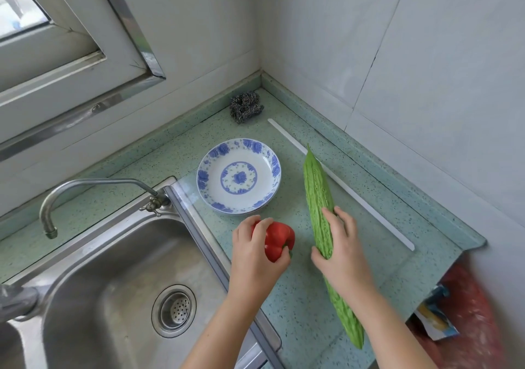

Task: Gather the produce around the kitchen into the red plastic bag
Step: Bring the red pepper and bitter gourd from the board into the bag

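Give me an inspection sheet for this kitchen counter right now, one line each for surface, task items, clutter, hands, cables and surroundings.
Surface: green speckled counter, with a white strip lying along its far side.
Job's things: red pepper and long bitter gourd on the counter; red bag hangs low past the counter's right end, with a package showing against it.
Clutter: empty blue-patterned plate; steel scourer in the corner.
Grippers: left hand has its fingers around the pepper; right hand grips the gourd mid-length.
Cables: nothing seen.
Surroundings: steel sink and tap to the left, window above, tiled walls.
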The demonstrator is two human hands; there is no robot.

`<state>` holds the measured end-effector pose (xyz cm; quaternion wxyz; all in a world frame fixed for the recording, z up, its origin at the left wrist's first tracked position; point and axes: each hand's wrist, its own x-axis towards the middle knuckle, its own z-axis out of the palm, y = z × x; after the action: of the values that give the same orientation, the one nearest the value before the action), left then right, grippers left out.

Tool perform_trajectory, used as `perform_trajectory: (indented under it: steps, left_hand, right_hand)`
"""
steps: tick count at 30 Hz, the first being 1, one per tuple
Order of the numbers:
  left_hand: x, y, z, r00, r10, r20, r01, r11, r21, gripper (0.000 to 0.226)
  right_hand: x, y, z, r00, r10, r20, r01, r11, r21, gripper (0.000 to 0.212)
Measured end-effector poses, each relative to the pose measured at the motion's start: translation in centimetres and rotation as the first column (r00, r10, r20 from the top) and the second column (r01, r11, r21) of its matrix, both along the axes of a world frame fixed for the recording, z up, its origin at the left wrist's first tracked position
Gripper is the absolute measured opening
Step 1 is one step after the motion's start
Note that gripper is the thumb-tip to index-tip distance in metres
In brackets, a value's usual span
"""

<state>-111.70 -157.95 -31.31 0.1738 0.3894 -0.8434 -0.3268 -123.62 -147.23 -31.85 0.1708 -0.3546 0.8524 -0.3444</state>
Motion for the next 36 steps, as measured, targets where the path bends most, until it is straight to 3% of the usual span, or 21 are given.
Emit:
perform_trajectory:
  steps: [6,17,24,29,36]
  left_hand:
    - [1.3,1.2,1.6,0.989,0.095,-0.114,-0.078,0.987,0.143,0.054]
    - [8.1,1.4,5.6,0.893,0.305,-0.331,-0.265,0.951,0.162,0.046]
    - [14.8,2.6,7.5,0.817,0.426,-0.388,-0.428,0.9,0.086,0.051]
    - [20.1,4.5,8.2,0.725,0.55,-0.415,-0.544,0.826,0.145,0.048]
    - [27.6,9.9,8.0,0.568,0.726,-0.389,-0.693,0.676,0.25,0.048]
  right_hand:
    - [1.3,0.2,1.1,0.998,0.055,-0.009,-0.055,0.998,-0.042,0.072]
    - [6.0,-0.4,6.0,0.975,0.21,-0.068,-0.219,0.957,-0.188,0.073]
    - [11.3,-2.5,9.2,0.895,0.428,-0.129,-0.446,0.84,-0.308,0.077]
    - [16.2,-2.6,10.1,0.833,0.539,-0.125,-0.544,0.755,-0.366,0.075]
    - [23.5,-1.0,9.8,0.679,0.726,-0.114,-0.717,0.622,-0.314,0.07]
